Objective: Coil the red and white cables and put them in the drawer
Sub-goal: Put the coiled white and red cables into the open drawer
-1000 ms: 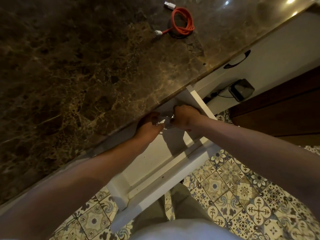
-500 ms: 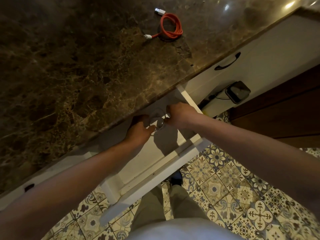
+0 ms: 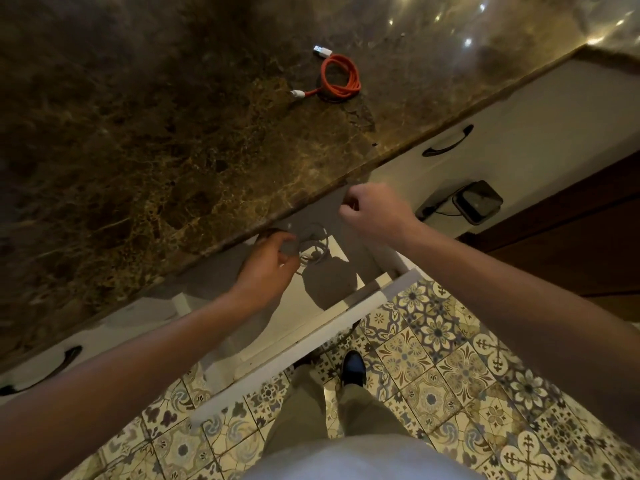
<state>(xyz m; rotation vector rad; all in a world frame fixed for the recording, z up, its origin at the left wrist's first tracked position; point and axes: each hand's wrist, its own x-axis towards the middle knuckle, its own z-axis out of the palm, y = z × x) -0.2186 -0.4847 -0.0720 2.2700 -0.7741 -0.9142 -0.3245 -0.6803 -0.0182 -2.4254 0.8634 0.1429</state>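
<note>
The red cable (image 3: 341,77) lies coiled on the brown marble countertop (image 3: 156,140), with white plugs at both ends, far from both hands. Below the counter edge the white drawer (image 3: 346,320) stands pulled out. The white cable (image 3: 313,245) rests as a loose coil at the back of the drawer, partly in shadow. My left hand (image 3: 266,263) reaches into the drawer and pinches the coil's left side. My right hand (image 3: 372,213) hovers above the drawer's right side with its fingers curled and nothing in them, apart from the coil.
Closed white drawers with black handles (image 3: 446,143) flank the open one. A black device (image 3: 479,200) with a cord sits low at the right beside a dark wooden door. Patterned floor tiles, my legs and a dark shoe (image 3: 353,367) are below.
Both hands were on the white coil inside the drawer. My right hand has let go and risen to the right, while the left hand stays on the coil. The camera tilted.
</note>
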